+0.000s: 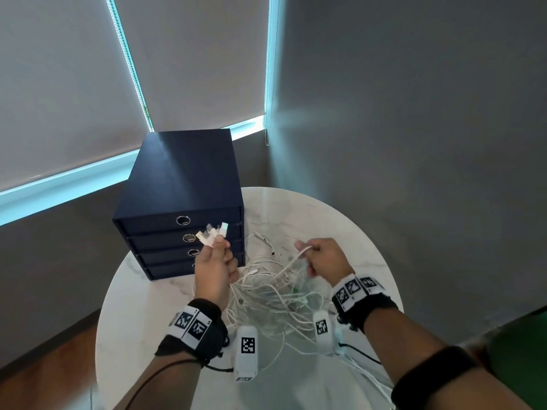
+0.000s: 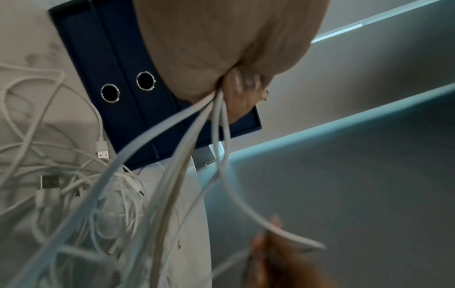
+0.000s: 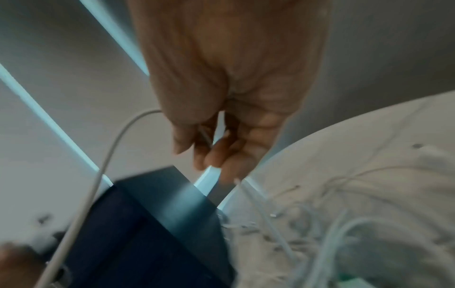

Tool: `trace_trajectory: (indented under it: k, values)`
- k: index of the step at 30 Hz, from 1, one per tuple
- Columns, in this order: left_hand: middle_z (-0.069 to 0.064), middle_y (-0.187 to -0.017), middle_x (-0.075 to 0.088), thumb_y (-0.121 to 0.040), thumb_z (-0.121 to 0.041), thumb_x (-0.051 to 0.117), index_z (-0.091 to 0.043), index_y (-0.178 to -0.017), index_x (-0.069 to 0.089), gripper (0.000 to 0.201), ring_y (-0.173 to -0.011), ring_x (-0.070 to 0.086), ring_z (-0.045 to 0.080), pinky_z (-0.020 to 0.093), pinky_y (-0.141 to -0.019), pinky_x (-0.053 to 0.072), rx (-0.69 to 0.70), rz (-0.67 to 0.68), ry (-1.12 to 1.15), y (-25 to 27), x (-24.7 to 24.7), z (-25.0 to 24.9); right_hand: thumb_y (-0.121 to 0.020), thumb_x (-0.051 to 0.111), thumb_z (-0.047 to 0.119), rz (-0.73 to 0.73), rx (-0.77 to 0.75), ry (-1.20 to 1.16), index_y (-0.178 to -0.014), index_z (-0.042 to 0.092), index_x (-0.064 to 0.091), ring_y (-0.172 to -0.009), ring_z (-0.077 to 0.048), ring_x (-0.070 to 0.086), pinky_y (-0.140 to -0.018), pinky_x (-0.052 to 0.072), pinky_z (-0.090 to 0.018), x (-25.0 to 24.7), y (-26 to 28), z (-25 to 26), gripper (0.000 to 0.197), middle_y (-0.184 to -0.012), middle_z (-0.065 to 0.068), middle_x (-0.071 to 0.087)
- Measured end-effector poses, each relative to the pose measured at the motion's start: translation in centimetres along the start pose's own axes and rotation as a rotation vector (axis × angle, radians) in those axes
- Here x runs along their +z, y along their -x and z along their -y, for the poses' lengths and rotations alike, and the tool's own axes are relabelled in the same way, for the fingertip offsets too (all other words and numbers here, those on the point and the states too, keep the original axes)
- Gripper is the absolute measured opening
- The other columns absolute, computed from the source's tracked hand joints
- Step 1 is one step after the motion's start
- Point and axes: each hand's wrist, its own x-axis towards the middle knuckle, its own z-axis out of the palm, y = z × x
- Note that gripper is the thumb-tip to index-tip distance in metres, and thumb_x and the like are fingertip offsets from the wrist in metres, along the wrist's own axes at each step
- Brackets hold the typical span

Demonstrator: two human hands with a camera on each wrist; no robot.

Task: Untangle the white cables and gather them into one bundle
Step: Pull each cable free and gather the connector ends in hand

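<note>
Several plug ends (image 1: 211,233) stick up from the left hand (image 1: 214,269), clenched round their cables. The right hand (image 1: 324,258) pinches one cable (image 1: 291,261) above the tangle of white cables (image 1: 272,297) on the desk (image 1: 340,220), beside a blue drawer box (image 1: 180,184).

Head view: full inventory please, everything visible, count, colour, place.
white cables: many, count unclear, white, tangled heap on the table between the hands, some trailing off the near edge
connector ends: several, white, sticking up out of the left hand's grip
drawer box: one, dark blue, four drawers with metal ring pulls, back left of the table
table: one, round, white marble
roller blinds: two, grey, on the windows behind
wrist cameras: two, white with black markers, one under each wrist
left hand: grips the gathered cable ends
right hand: pinches a single cable over the heap
</note>
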Motion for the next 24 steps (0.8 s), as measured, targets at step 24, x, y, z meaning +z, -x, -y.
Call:
trace_trajectory:
  k: [24]
  values:
    - [0.005, -0.066, 0.062, -0.093, -0.012, 0.069, -0.013, -0.081, 0.068, 0.012, -0.040, 0.033, 0.009, 0.021, -0.041, 0.026, -0.084, 0.125, -0.386, 0.7, 1.5, 3.8, -0.084, 0.050, 0.006, 0.069, -0.137, 0.846, -0.113, 0.026, 0.064, -0.113, -0.028, 0.055, -0.098, 0.047, -0.040, -1.4, 0.6, 6.0, 0.038, -0.120, -0.004, 0.058]
